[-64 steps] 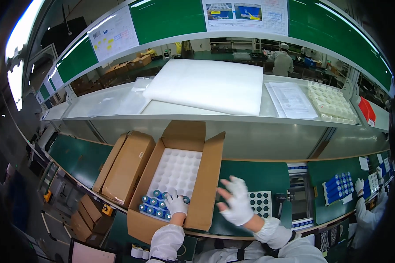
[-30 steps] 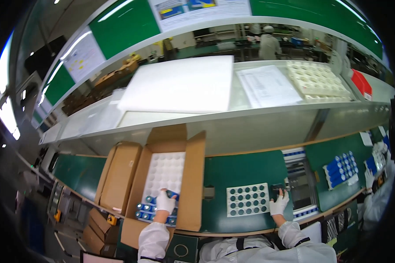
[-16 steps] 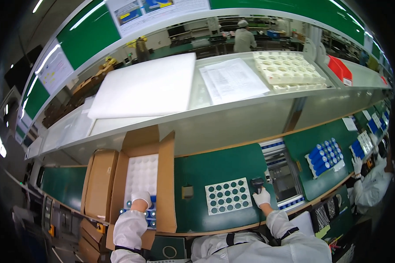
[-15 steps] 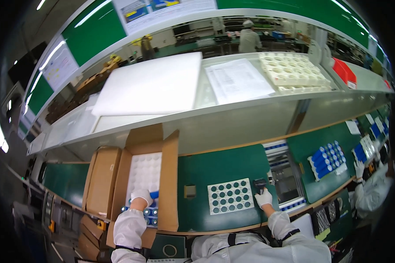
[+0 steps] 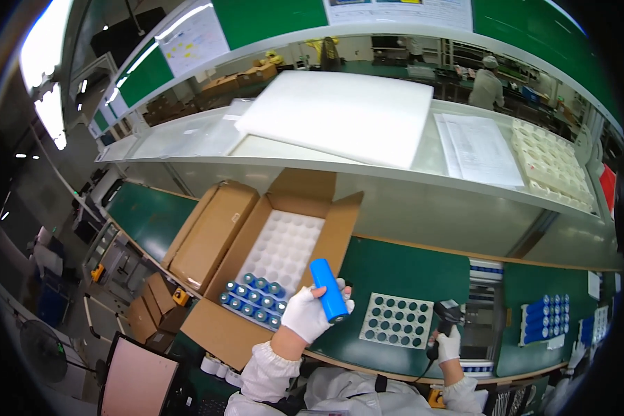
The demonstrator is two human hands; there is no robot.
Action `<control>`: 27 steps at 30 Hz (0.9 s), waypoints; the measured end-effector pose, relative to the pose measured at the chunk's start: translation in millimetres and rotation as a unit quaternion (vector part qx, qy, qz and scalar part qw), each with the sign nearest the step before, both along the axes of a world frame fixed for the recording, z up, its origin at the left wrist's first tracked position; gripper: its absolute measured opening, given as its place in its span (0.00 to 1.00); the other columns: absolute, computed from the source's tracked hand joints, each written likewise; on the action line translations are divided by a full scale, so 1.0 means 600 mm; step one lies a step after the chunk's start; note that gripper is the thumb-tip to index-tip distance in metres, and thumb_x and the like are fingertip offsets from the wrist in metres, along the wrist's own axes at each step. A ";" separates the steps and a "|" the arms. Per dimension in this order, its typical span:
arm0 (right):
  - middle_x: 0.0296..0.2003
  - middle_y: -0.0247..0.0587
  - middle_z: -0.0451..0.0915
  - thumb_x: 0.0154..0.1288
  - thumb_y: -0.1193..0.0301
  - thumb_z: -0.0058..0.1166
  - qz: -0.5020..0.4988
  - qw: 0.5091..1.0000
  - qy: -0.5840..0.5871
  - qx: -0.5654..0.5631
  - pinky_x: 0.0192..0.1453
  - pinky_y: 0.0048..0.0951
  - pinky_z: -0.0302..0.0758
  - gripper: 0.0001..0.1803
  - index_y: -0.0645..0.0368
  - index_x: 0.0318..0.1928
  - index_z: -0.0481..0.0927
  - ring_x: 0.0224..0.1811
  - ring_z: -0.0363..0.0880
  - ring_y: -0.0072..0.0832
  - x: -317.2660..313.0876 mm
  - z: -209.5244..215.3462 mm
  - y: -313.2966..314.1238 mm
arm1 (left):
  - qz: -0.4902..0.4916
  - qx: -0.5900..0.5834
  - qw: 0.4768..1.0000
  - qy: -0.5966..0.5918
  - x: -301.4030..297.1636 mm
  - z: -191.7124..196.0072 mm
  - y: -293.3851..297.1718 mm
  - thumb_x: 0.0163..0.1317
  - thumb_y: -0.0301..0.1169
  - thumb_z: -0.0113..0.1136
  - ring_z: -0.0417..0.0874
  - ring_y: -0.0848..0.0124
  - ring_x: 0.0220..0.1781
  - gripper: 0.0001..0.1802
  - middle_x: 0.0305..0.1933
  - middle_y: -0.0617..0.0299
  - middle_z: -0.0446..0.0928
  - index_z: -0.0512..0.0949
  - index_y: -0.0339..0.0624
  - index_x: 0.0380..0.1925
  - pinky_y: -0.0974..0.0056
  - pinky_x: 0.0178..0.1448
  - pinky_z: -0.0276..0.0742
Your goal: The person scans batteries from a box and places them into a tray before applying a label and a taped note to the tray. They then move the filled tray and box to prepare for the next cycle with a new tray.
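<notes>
**Blue cell held up, scanner gripped**

An open cardboard box (image 5: 270,277) is seen at left on the green desk (image 5: 395,270), with blue cells (image 5: 253,297) standing in its white tray. A blue cylinder (image 5: 328,289) is held above the box's right flap, long axis near upright, top tilted left. The left hand (image 5: 308,313), gloved, is closed around its lower half, forearm raised. A perforated white plate (image 5: 397,319) lies just right. The right hand (image 5: 448,343) is closed on a handheld scanner (image 5: 446,315).
</notes>
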State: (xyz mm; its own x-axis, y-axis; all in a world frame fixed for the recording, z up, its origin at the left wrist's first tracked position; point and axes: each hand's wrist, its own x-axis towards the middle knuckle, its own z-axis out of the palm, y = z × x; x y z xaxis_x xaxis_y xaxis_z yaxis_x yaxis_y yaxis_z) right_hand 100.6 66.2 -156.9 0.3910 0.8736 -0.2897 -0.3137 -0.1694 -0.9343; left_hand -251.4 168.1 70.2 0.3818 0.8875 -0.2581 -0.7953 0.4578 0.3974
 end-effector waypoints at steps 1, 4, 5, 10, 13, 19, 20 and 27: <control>0.26 0.35 0.72 0.57 0.85 0.46 0.009 1.000 -0.007 -0.006 0.26 0.28 0.75 0.14 0.58 0.44 0.70 0.23 0.75 0.27 -0.006 0.010 0.000 | -0.016 -0.058 0.997 -0.041 0.024 -0.003 0.000 0.62 0.38 0.66 0.81 0.54 0.47 0.24 0.45 0.52 0.75 0.69 0.38 0.51 0.47 0.51 0.81; 0.27 0.36 0.74 0.57 0.85 0.46 0.026 1.000 -0.017 -0.006 0.29 0.27 0.76 0.13 0.60 0.42 0.71 0.24 0.76 0.26 -0.021 0.044 -0.007 | -0.078 -0.114 0.990 0.008 0.082 -0.065 0.018 0.64 0.41 0.63 0.78 0.61 0.41 0.22 0.40 0.56 0.74 0.70 0.40 0.50 0.55 0.45 0.79; 0.27 0.36 0.74 0.57 0.85 0.47 0.026 0.999 -0.029 -0.002 0.29 0.28 0.76 0.13 0.61 0.42 0.71 0.24 0.76 0.26 -0.022 0.050 -0.010 | -0.084 -0.134 0.986 0.055 0.106 -0.082 0.023 0.64 0.46 0.63 0.77 0.64 0.35 0.22 0.36 0.58 0.74 0.71 0.41 0.46 0.58 0.39 0.78; 0.28 0.37 0.76 0.58 0.84 0.54 0.029 0.999 -0.016 -0.026 0.29 0.28 0.77 0.12 0.62 0.42 0.73 0.24 0.78 0.27 0.003 0.059 -0.042 | -0.136 -0.115 0.974 0.142 0.185 -0.167 0.017 0.65 0.53 0.60 0.78 0.65 0.32 0.26 0.34 0.59 0.73 0.70 0.43 0.48 0.59 0.35 0.79; 0.25 0.37 0.76 0.55 0.86 0.47 0.002 0.999 0.002 -0.041 0.27 0.28 0.75 0.09 0.62 0.37 0.73 0.23 0.76 0.26 0.004 0.097 -0.057 | -0.149 -0.114 0.968 0.167 0.211 -0.180 0.004 0.67 0.53 0.57 0.79 0.66 0.33 0.25 0.33 0.59 0.73 0.70 0.43 0.48 0.57 0.36 0.81; 0.25 0.36 0.76 0.60 0.85 0.52 -0.002 0.995 0.067 -0.068 0.24 0.26 0.74 0.09 0.64 0.41 0.76 0.21 0.74 0.24 0.015 0.135 -0.084 | -0.159 0.004 0.918 0.362 0.265 -0.239 -0.003 0.66 0.46 0.61 0.81 0.67 0.28 0.22 0.35 0.59 0.76 0.71 0.43 0.49 0.62 0.28 0.80; 0.25 0.36 0.76 0.61 0.83 0.55 0.017 0.995 0.075 -0.067 0.24 0.25 0.73 0.09 0.65 0.43 0.77 0.21 0.74 0.23 0.012 0.156 -0.084 | -0.127 0.062 0.895 0.423 0.268 -0.247 -0.009 0.63 0.41 0.66 0.81 0.69 0.28 0.22 0.35 0.60 0.76 0.71 0.41 0.50 0.65 0.28 0.79; 0.24 0.34 0.77 0.63 0.77 0.61 0.079 0.993 0.070 -0.058 0.24 0.23 0.71 0.08 0.66 0.42 0.80 0.21 0.74 0.20 -0.019 0.212 -0.089 | -0.001 0.440 0.649 0.620 0.247 -0.297 -0.043 0.51 0.26 0.73 0.85 0.64 0.39 0.26 0.43 0.56 0.81 0.73 0.44 0.50 0.65 0.44 0.81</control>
